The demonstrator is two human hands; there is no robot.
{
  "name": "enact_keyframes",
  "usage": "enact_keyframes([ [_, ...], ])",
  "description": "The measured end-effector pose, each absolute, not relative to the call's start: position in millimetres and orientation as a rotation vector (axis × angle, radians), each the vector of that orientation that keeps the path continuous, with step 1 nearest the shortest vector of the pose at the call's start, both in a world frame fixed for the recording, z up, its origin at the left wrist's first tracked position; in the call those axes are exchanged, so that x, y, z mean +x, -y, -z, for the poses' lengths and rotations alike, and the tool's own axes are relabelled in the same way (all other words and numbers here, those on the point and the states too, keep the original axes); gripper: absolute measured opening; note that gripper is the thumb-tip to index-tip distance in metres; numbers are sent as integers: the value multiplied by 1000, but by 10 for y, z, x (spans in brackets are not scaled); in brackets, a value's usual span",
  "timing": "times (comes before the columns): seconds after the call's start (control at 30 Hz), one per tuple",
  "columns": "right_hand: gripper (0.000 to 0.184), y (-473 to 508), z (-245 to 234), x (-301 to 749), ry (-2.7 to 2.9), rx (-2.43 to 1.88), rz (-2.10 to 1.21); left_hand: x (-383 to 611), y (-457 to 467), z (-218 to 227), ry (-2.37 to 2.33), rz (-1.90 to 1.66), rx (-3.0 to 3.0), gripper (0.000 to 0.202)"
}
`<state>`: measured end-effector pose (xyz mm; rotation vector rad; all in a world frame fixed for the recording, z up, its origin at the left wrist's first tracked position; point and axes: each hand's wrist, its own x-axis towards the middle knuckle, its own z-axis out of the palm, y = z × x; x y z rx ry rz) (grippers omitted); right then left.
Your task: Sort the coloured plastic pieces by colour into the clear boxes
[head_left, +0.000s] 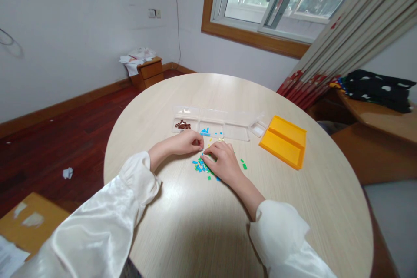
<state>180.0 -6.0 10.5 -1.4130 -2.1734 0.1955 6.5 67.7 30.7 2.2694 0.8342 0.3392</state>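
Note:
My left hand (pixel 190 142) is closed in a pinch in front of the clear box, its fingertips just above the loose pieces; what they hold is too small to make out. Beside it, my right hand (pixel 224 163) reaches over a pile of small blue and green toy bricks (pixel 201 166) and partly covers it. Its thumb and forefinger tips come together at the pile's far edge, around something I cannot make out. Beyond both hands lies a clear plastic compartment box (pixel 237 131), lid raised. Brown pieces (pixel 183 125) fill part of its left compartment; blue pieces (pixel 206 131) lie in the middle one.
A small clear case (pixel 258 128) and an open yellow box (pixel 285 141) stand to the right on the round wooden table (pixel 293 208). Two green bricks (pixel 244 165) lie right of my right hand. A few yellow pieces (pixel 221 139) sit near the clear box.

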Motion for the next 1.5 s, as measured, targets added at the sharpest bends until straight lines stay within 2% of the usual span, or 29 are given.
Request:
enact_keyframes([
  [0.4, 10, 35, -50, 1802, 2084, -1388, -159, 104, -715, -273, -897, -671, 2153, 6],
  [0.83, 11, -79, -37, 1902, 1700, -1301, -231, 120, -725, -239, -978, -710, 2170, 10],
  [1.13, 14, -303, -56, 2051, 1528, -1355, -144, 153, -746, -214, -1123, -816, 2143, 11],
  [1.5, 18, -236, -114, 1931, 1759, -1176, -261, 206, -691, -249, -1084, -889, 1969, 12],
])
